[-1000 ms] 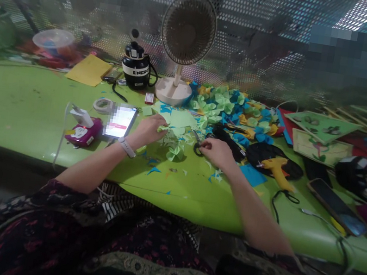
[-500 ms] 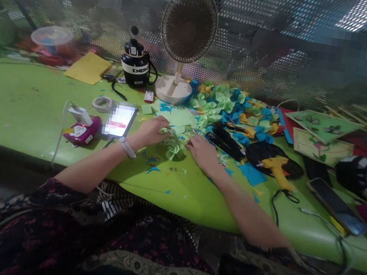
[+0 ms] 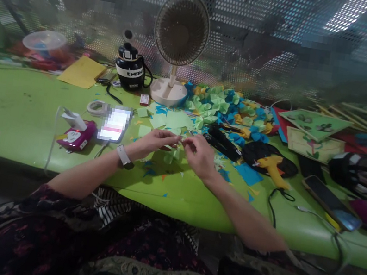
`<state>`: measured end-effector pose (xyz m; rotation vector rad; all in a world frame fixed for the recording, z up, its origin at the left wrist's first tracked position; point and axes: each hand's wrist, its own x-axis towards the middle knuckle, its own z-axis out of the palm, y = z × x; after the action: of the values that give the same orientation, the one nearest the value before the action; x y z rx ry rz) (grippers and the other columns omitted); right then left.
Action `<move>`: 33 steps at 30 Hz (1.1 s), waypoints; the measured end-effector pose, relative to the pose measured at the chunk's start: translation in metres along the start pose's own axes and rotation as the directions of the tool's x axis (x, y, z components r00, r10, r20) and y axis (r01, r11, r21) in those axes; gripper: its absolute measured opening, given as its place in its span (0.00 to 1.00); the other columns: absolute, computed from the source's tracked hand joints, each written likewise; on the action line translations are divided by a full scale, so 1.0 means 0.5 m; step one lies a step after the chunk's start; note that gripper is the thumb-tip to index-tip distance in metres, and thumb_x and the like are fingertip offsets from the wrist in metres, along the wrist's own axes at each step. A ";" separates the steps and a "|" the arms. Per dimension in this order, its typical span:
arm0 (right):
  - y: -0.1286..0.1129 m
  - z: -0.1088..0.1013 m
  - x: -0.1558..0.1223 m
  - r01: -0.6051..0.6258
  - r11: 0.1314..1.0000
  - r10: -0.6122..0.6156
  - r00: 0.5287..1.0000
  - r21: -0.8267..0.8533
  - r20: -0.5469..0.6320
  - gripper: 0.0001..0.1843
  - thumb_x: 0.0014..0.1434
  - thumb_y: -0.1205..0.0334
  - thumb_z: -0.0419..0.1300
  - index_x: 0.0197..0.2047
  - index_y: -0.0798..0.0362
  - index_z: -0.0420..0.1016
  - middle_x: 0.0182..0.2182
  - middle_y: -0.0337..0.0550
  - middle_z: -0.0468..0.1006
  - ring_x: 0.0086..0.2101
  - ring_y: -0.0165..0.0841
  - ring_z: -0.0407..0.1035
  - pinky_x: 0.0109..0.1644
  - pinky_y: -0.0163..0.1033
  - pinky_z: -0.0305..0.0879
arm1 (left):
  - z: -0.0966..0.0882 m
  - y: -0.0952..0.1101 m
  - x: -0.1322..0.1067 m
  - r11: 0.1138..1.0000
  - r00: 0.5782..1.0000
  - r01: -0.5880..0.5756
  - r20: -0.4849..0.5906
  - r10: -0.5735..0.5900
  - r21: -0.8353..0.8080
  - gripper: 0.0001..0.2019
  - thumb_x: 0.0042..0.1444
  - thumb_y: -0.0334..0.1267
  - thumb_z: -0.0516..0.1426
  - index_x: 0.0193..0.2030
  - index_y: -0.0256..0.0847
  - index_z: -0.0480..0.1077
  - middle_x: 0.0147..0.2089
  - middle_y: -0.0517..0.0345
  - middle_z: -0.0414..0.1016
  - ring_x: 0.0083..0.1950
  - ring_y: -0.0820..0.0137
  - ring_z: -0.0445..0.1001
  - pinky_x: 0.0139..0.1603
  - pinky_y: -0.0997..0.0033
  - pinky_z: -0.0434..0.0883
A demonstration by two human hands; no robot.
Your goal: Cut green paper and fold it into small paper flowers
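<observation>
My left hand (image 3: 161, 140), with a pale watch on the wrist, has its fingers pressed together over the table. My right hand (image 3: 199, 154) is closed in a pinch, its fingertips almost meeting those of the left. A tiny pale bit shows between the fingertips, too small to name. Just below the hands lies a folded light green paper piece (image 3: 172, 155), partly covered by the left fingers. Flat light green paper sheets (image 3: 177, 119) lie behind them. Beside my right hand are a black stapler (image 3: 223, 143) and paper scraps.
A fan (image 3: 170, 92) and a black bottle (image 3: 129, 72) stand at the back. Folded green, blue and yellow papers (image 3: 217, 103) are heaped right of the fan. A phone (image 3: 115, 124) and purple power adapter (image 3: 78, 135) lie left; a yellow glue gun (image 3: 272, 167) lies right.
My hands have lifted slightly and come together at the fingertips. My left hand has moved right, off the green paper pieces. The whole view has shifted a little.
</observation>
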<state>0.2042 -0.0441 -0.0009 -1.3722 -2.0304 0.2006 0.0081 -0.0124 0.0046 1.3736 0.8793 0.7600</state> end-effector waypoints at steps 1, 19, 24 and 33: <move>-0.005 0.001 -0.002 0.027 0.999 -0.027 1.000 -0.023 0.014 0.12 0.68 0.57 0.51 0.41 0.51 0.75 0.38 0.48 0.77 0.40 0.37 0.70 0.44 0.39 0.65 | 0.001 -0.001 0.000 1.000 1.000 -0.009 -0.006 0.009 -0.006 0.14 0.56 0.47 0.63 0.41 0.36 0.78 0.43 0.50 0.81 0.42 0.70 0.78 0.46 0.67 0.74; 0.053 -0.072 0.035 -0.208 0.935 0.227 0.973 -0.288 0.035 0.11 0.65 0.57 0.55 0.44 0.52 0.75 0.42 0.48 0.79 0.37 0.36 0.72 0.39 0.37 0.62 | -0.012 0.015 -0.008 0.998 0.994 -0.027 -0.106 0.021 -0.052 0.12 0.56 0.44 0.63 0.37 0.37 0.72 0.41 0.49 0.81 0.37 0.70 0.80 0.38 0.69 0.78; 0.101 -0.081 0.049 -0.207 0.806 0.384 0.896 -0.554 0.224 0.09 0.61 0.60 0.59 0.42 0.54 0.76 0.42 0.53 0.79 0.41 0.42 0.73 0.37 0.38 0.60 | -0.018 0.008 -0.001 0.999 0.990 -0.045 -0.131 0.043 -0.013 0.11 0.56 0.42 0.63 0.40 0.37 0.75 0.39 0.51 0.80 0.37 0.70 0.79 0.39 0.69 0.78; 0.090 -0.079 0.050 -0.249 0.805 0.406 0.893 -0.539 0.195 0.10 0.59 0.62 0.55 0.39 0.53 0.77 0.40 0.50 0.81 0.40 0.41 0.74 0.35 0.38 0.58 | -0.021 0.001 0.007 0.995 0.986 -0.081 -0.142 0.090 0.065 0.13 0.56 0.45 0.62 0.41 0.38 0.78 0.36 0.53 0.78 0.31 0.75 0.74 0.36 0.71 0.76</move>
<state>0.2572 -0.0119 0.0190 -2.1490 -2.1635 0.0278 0.0006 -0.0044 0.0048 1.4292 0.9670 0.9149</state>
